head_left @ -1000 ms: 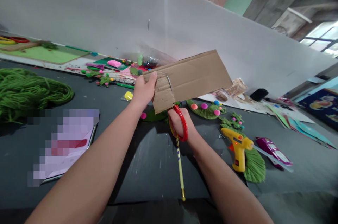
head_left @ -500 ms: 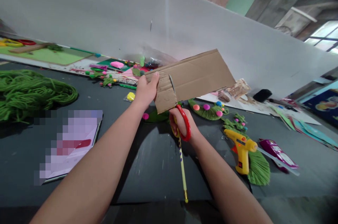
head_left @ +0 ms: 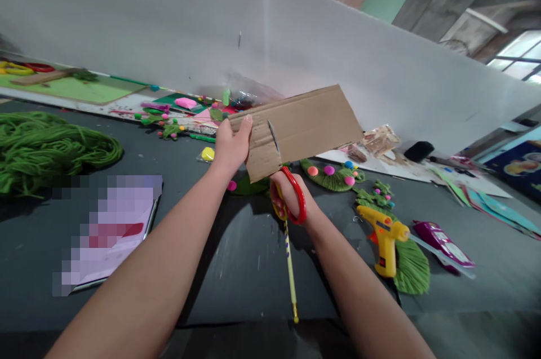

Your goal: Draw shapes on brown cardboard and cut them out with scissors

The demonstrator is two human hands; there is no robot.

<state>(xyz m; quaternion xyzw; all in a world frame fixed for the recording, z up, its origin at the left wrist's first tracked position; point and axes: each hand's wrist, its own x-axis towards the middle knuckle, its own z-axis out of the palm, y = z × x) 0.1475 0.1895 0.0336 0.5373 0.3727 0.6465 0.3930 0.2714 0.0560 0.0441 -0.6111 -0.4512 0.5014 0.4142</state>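
My left hand (head_left: 233, 145) pinches the left end of a brown cardboard piece (head_left: 315, 122), thumb on top. The cardboard is held up above the table, tilted with its right end higher. In my right hand (head_left: 291, 193) is a pair of scissors with red and yellow handles (head_left: 301, 201). One blade lies across the face of the cardboard, just right of my left thumb; the other blade is hidden behind it. Below the right hand a yellow patterned pencil (head_left: 291, 274) points toward me, its upper end hidden by the hand.
Green yarn (head_left: 54, 147) and a phone (head_left: 116, 229) lie at left. To the right are a yellow glue gun (head_left: 385, 240), a green yarn-wrapped leaf shape (head_left: 412, 269) and a purple packet (head_left: 443, 243). Behind the cardboard, a pom-pom-dotted green piece (head_left: 333, 178) lies before a white partition (head_left: 169, 21).
The cardboard's right end has dipped slightly and shifted left. Both hands keep their grips, and the scissor blade stays across the cardboard. The whole view has shifted a little.
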